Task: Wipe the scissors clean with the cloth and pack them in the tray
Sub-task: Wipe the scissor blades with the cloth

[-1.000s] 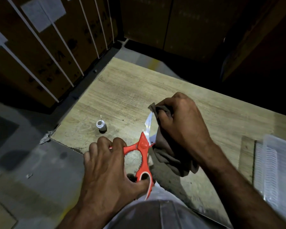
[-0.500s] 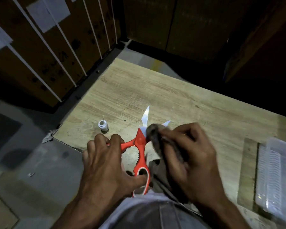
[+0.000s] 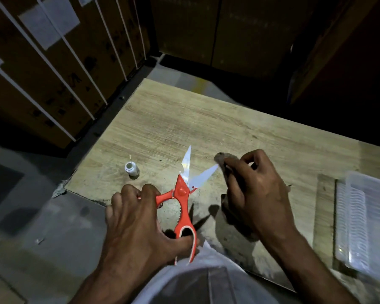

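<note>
Two hands are working at the near edge of the pale wood-grain table. Your left hand grips the orange-handled steel scissors, thumb through the near loop and fingers curled round the far one, holding the blades spread open above the tabletop. Your right hand clutches the crumpled grey-brown cloth, which touches only the tip of the right blade. Half a second ago the cloth sat near the pivot; it has since run outward along that blade, so this stroke is probably ending and the left blade likely needs attention next. Beyond the left hand stands a small white bottle. At the right edge lies the clear ribbed plastic tray, well apart from the scissors; packing is not yet begun.
</note>
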A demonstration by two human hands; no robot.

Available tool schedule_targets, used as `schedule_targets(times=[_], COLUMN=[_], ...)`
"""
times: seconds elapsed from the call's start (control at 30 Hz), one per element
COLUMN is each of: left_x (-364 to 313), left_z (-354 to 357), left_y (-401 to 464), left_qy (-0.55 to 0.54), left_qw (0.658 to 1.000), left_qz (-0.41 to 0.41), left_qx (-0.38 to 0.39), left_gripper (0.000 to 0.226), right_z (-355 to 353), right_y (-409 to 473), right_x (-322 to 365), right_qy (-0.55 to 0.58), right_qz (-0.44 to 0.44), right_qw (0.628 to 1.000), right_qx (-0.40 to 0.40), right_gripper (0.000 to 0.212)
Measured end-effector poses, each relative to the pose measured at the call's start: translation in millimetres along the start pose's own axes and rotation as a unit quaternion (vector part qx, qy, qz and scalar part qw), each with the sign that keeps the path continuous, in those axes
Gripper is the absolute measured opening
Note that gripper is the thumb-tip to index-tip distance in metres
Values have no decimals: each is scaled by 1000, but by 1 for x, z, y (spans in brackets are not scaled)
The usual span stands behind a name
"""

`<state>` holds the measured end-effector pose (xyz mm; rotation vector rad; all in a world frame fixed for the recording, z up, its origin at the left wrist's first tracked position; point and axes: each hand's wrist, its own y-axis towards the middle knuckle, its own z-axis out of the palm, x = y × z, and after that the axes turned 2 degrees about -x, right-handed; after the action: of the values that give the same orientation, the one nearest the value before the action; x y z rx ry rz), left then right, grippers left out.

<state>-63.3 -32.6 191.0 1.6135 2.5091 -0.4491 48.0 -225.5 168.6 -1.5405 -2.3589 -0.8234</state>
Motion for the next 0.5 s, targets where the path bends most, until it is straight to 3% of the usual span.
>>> schedule_targets(times=[0.1, 0.2, 0.37, 0.5], left_x=[0, 2, 0, 0], left_z=[1, 2, 3, 0], left_y=[2, 4, 4, 2], left_qy=[-1, -1, -14, -7], left_qw=[1000, 1000, 1000, 1000], left_qz=[-11, -13, 6, 3], left_qx=[1, -1, -25, -20], left_gripper=[81, 79, 72, 76], right_z=[-6, -16, 0, 6], right_y=[5, -2, -27, -18], right_x=[-14, 0, 38, 29], right_qy=[18, 80, 73, 59], right_qz=[36, -2, -108, -77], right_qw=[999, 995, 990, 995], right_qx=[-33, -64, 49, 15], right_gripper=[27, 33, 30, 33])
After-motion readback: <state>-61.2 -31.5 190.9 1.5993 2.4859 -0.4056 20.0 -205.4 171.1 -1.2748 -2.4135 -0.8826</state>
